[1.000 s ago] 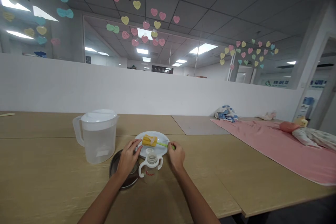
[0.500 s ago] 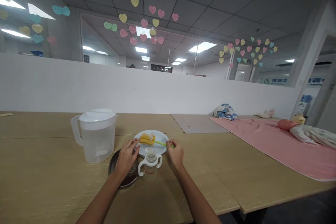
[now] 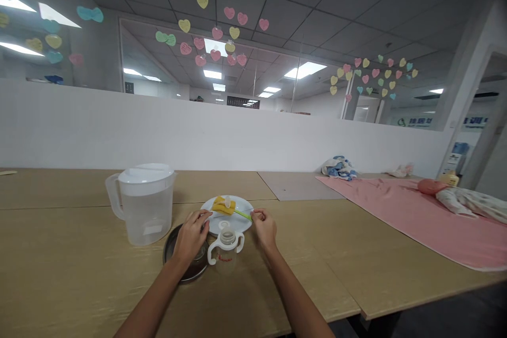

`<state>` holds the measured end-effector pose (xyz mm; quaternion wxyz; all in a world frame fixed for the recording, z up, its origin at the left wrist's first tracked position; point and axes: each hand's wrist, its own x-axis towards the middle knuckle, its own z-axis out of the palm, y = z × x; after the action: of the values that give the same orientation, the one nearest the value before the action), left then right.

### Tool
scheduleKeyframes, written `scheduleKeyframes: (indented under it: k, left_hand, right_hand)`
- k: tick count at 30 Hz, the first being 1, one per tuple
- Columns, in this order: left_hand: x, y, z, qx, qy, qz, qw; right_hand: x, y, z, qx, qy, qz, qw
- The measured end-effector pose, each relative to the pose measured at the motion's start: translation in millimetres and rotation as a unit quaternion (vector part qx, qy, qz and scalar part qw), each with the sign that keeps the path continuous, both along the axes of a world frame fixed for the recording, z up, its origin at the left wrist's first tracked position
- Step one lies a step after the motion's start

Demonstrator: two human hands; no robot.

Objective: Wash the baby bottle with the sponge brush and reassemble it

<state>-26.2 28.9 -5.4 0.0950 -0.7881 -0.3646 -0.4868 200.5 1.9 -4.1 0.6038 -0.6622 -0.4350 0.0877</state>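
Head view, right hand (image 3: pixel 264 228) with fingers pinching green-handled bottle brush (image 3: pixel 240 212) above white plate (image 3: pixel 243 206), left hand (image 3: pixel 190 235) curled at plate rim, grip unclear, two-handled baby bottle (image 3: pixel 226 249) between hands

Glossy plastic, matt wood
By the glossy white plate (image 3: pixel 238 220): foam bottle brush (image 3: pixel 224 206), smooth green plastic handle (image 3: pixel 242 213), frosted plastic pitcher (image 3: pixel 144 219), dark metal dish (image 3: pixel 168 240), matt wood-grain table (image 3: pixel 71 259).

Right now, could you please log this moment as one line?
left hand: beside white plate rim | right hand: pinching green handle of yellow sponge bottle brush | near: handled baby bottle
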Motion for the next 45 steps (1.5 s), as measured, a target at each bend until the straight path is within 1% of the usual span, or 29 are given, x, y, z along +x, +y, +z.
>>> scheduleKeyframes:
  k: [6, 12, 17, 22, 25, 31, 38, 41, 45]
  left_hand:
    - [0, -1, 0.4, -0.006, 0.009, 0.006, 1.0]
    - [0, -7, 5.2, -0.009, 0.0, 0.051, 0.999]
    - [0, -9, 8.2, -0.014, -0.012, 0.071, 0.997]
    - [-1, -8, 7.4, -0.017, -0.012, 0.083, 0.996]
    - [-1, -8, 7.5, -0.014, -0.008, 0.08, 0.997]
    - [0, -11, 9.5, -0.025, 0.013, 0.078, 0.997]
    - [-1, -13, 12.9, -0.053, -0.048, 0.081, 0.994]
    - [-2, -12, 12.3, -0.052, -0.062, 0.09, 0.993]
    - [-4, -9, 10.4, -0.05, -0.08, 0.106, 0.99]
  right_hand:
    - [3, 2, -1.0, 0.009, 0.036, 0.009, 0.999]
    - [3, 2, 1.0, 0.015, 0.058, 0.005, 0.998]
    - [5, 4, -1.4, 0.009, 0.072, 0.008, 0.997]
    - [9, 8, -4.5, 0.049, 0.138, 0.02, 0.989]
    - [11, 10, -4.5, 0.048, 0.164, 0.027, 0.985]
    - [11, 11, -5.7, 0.045, 0.162, 0.036, 0.985]
    - [11, 11, -5.4, 0.053, 0.162, 0.046, 0.984]
    - [11, 11, -5.0, 0.046, 0.155, 0.047, 0.986]
    - [13, 12, -6.5, 0.054, 0.15, 0.049, 0.986]
